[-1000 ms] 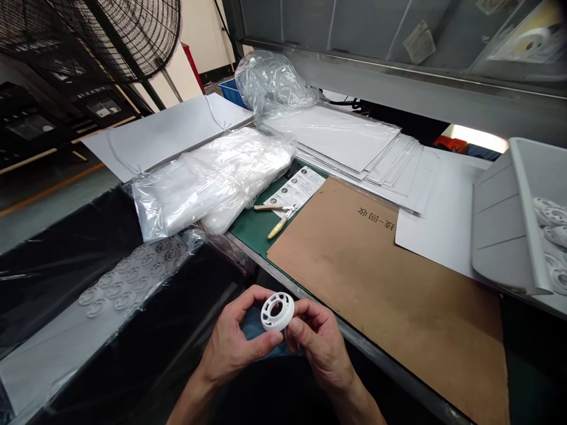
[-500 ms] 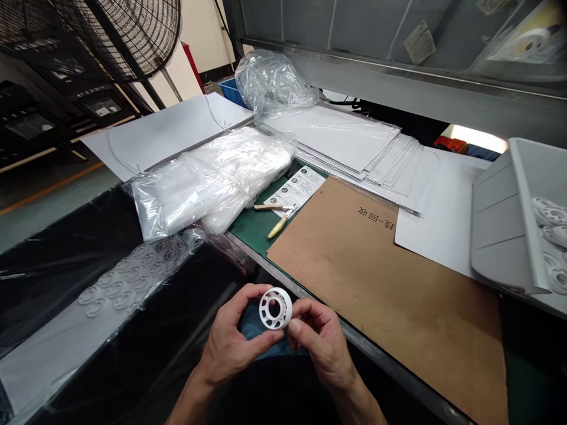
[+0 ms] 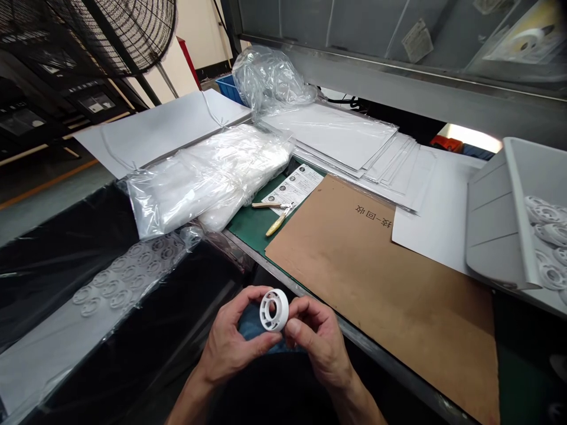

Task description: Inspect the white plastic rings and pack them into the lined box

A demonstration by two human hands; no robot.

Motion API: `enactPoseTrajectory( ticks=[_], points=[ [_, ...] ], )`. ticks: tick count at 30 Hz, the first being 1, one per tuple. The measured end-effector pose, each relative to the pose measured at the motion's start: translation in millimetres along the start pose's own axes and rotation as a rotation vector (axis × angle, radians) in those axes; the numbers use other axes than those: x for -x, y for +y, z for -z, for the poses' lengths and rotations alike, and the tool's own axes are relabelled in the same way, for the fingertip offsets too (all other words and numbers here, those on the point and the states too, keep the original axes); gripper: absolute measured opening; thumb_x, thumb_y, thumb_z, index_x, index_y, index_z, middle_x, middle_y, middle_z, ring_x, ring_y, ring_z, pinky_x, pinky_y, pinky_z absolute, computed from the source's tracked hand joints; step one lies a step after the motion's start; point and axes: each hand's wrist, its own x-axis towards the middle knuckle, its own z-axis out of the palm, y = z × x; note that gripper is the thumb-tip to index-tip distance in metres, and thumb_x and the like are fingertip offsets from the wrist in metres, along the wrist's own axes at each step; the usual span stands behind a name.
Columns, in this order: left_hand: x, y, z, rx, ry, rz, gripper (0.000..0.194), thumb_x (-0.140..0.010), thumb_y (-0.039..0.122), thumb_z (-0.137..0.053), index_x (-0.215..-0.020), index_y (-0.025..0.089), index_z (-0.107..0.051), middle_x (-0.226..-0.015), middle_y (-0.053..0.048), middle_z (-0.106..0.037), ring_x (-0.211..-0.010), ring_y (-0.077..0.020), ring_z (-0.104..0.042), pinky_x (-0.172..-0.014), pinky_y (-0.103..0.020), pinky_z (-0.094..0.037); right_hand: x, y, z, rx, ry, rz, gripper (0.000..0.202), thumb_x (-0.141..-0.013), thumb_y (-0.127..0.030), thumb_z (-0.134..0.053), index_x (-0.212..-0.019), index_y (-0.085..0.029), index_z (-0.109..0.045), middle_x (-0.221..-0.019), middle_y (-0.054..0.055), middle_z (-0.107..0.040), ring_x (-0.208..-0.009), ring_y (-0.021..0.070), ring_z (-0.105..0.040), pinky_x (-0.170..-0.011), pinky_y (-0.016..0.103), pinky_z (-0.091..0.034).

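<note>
A white plastic ring part (image 3: 282, 310) with a round centre hole and slots is held up in front of my body. My left hand (image 3: 233, 336) pinches it between thumb and fingers from its left side and below. The curled fingertips of my right hand (image 3: 316, 336) meet the ring's right edge, with thumb and index finger pressed close together; whether they grip anything else is hidden.
Brown cardboard (image 3: 390, 295) lies on the green bench beside pliers (image 3: 277, 223) and a printed sheet (image 3: 305, 182). A grey bin (image 3: 496, 218) holds white rings at right. Plastic bags (image 3: 199, 177) lie at left, above a bagged sheet (image 3: 57, 348) carrying several rings. A fan stands behind.
The ring has turned slightly in my fingers, showing more of its outer side wall. Both hands have kept nearly the same place, while the view has shifted a little.
</note>
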Motion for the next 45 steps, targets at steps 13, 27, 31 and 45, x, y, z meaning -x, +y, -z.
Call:
enactPoseTrajectory(
  ticks=[13, 27, 31, 45],
  points=[
    [1.1, 3.6, -0.3, -0.084, -0.043, -0.113, 0.050, -0.076, 0.022, -0.084, -0.123, 0.027, -0.067, -0.112, -0.003, -0.075, -0.101, -0.0215, -0.071, -0.092, -0.030, -0.055, -6.1, -0.1, -5.2, 0.084, 0.109, -0.006, 0.048, -0.095, -0.052, -0.070, -0.063, -0.018, -0.059, -0.055, -0.002, -0.056, -0.052, 0.0112, -0.047, -0.055, 0.025, -0.040],
    [5.0, -5.4, 0.3, 0.082, -0.078, -0.051, 0.049, -0.080, 0.042, -0.084, -0.123, 0.021, -0.069, -0.104, -0.006, -0.077, -0.093, -0.0234, -0.071, -0.085, -0.030, -0.056, -4.6, 2.7, -7.9, -0.006, 0.015, -0.010, 0.044, -0.098, -0.052, -0.065, -0.071, -0.018, -0.064, -0.059, -0.001, -0.058, -0.056, 0.0138, -0.053, -0.058, 0.027, -0.043],
    [5.0, -6.8, 1.4, 0.034, -0.060, -0.077, 0.049, -0.080, 0.038, -0.084, -0.124, 0.024, -0.068, -0.110, -0.006, -0.075, -0.099, -0.0238, -0.071, -0.088, -0.030, -0.056, -2.9, 0.7, -8.1, 0.030, -0.001, -0.008, 0.037, -0.094, -0.049, -0.071, -0.074, -0.018, -0.067, -0.061, -0.001, -0.060, -0.058, 0.0130, -0.052, -0.059, 0.026, -0.043],
    [5.0, 0.6, -10.7, -0.112, 0.054, -0.169, 0.042, -0.085, 0.025, -0.081, -0.125, 0.025, -0.068, -0.110, -0.005, -0.075, -0.098, -0.0215, -0.072, -0.088, -0.030, -0.056, -2.3, 10.8, -17.9, 0.237, 0.151, 0.041, 0.048, -0.101, -0.058, -0.058, -0.073, -0.020, -0.056, -0.064, -0.003, -0.051, -0.059, 0.0125, -0.043, -0.058, 0.026, -0.038]
  ],
)
